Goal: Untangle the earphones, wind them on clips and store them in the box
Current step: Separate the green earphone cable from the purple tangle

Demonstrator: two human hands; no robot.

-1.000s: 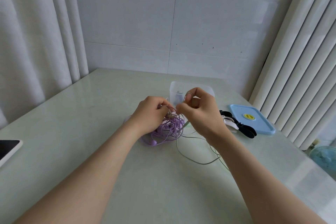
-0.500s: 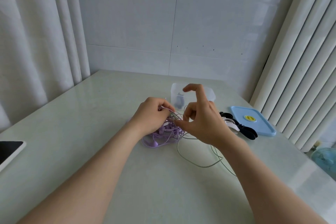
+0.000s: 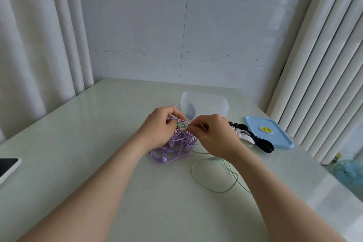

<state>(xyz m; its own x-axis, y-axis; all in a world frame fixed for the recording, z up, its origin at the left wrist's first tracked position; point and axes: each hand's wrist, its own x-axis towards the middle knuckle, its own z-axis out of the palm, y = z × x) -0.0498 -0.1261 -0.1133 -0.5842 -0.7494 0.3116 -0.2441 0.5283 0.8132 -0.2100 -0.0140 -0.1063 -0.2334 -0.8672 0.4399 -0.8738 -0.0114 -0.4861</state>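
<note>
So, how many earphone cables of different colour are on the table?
2: purple earphones bundled under the left hand, pale green cable looped near the right hand. More may hide in the tangle.

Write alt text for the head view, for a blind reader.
A left hand and right hand pinch a mostly purple tangle of earphones on a pale table; a green cable loops nearer. Behind sit an open clear box, clips and a blue lid.

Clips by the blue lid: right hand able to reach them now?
Probably yes: the clips lie uncovered just beside the right hand, nothing between, though it pinches the tangled earphones.
</note>
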